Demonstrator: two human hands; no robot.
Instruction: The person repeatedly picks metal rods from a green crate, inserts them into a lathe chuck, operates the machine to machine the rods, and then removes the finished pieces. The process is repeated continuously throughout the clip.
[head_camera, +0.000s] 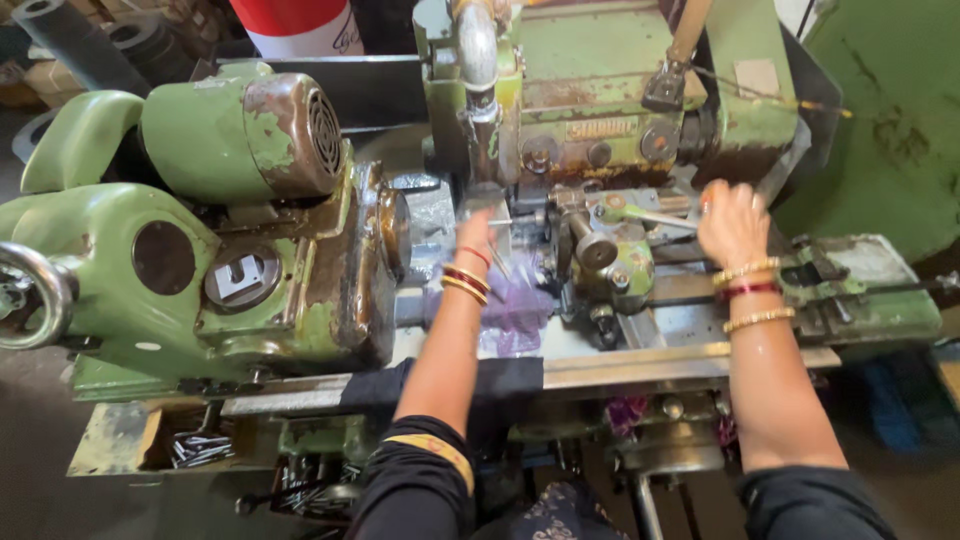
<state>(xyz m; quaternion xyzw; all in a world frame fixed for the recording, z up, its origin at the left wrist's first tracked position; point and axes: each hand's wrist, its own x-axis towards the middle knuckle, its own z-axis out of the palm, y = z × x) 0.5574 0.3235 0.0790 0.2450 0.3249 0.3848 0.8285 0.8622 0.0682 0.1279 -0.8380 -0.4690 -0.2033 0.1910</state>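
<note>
Two hands were on the machine when I checked this frame. Left hand reached in toward the spindle nose, fingers up against a small metal workpiece at the chuck area; I couldn't tell whether it was pinched or just touched, the fingertips were hidden. Right hand sat on a slim lever on the tool slide, fingers curled over its far end, looked like a loose wrap, not a hard clench. Purple plastic sheet lay on the bed just under the left wrist. Green motor housing stood well off to the left, a tray of dark metal pins below the bed at lower left.

My read on handling: the workpiece looked small, rigid, light, probably oily so slippery; best taken by fingertips on its free end, clear of the cutter. Lever seemed stiff steel, fixed at a pivot, so grip near the tip for leverage. The plastic sheet would be limp and slide easily.
</note>
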